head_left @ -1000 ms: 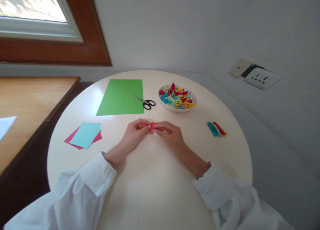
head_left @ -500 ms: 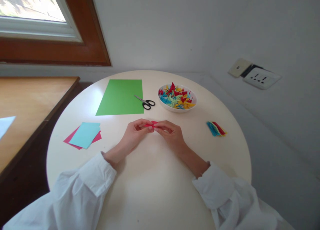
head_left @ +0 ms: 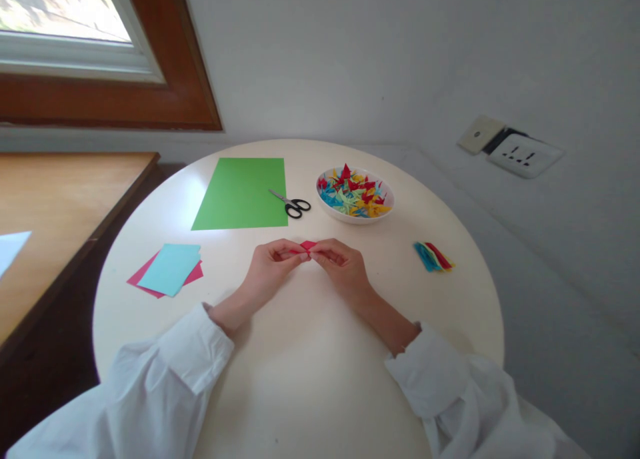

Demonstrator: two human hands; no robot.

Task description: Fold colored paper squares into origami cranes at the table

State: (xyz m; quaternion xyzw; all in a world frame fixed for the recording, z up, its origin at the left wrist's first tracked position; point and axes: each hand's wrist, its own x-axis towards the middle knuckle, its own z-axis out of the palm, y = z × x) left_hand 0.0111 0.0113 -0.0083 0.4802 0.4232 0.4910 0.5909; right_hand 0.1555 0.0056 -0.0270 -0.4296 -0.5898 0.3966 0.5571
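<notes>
Both of my hands meet at the middle of a round cream table (head_left: 300, 372). My left hand (head_left: 270, 269) and my right hand (head_left: 340, 266) pinch a small folded red paper piece (head_left: 306, 246) between fingertips and thumbs, just above the tabletop. Most of the paper is hidden by my fingers. White sleeves cover both forearms.
A green paper sheet (head_left: 243, 192) lies at the back left, with black-handled scissors (head_left: 293, 206) beside it. A white bowl (head_left: 355, 198) holds several coloured folded pieces. Light blue and pink sheets (head_left: 167, 269) lie left; a small stack of coloured strips (head_left: 433, 256) lies right. A wooden ledge (head_left: 55, 206) borders the left.
My fingers have shifted slightly on the red paper, drawing a little closer together. Nothing else on the table has moved.
</notes>
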